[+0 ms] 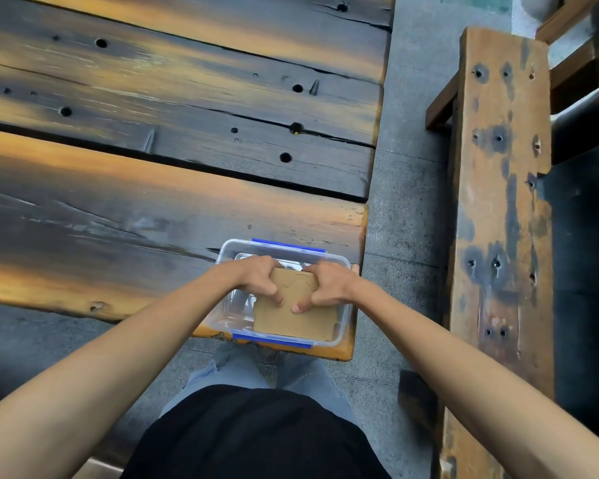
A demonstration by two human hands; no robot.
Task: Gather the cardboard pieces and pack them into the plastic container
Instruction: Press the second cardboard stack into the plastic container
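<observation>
A clear plastic container [343, 305] with blue clips stands open on the near right corner of the wooden table. Inside it lie brown cardboard pieces [294, 319], stacked flat toward the container's right side. My left hand [258, 280] grips the upper left of the top cardboard piece, fingers curled onto it. My right hand [325, 285] grips its upper right, thumb pressing on the face. Both hands sit over the container's opening. How many pieces lie beneath the top one is hidden.
The table [153, 202] is made of dark, weathered planks with holes and cracks. A wooden bench [498, 202] runs along the right, across a grey paved gap [405, 167]. The table's edge lies just under the container.
</observation>
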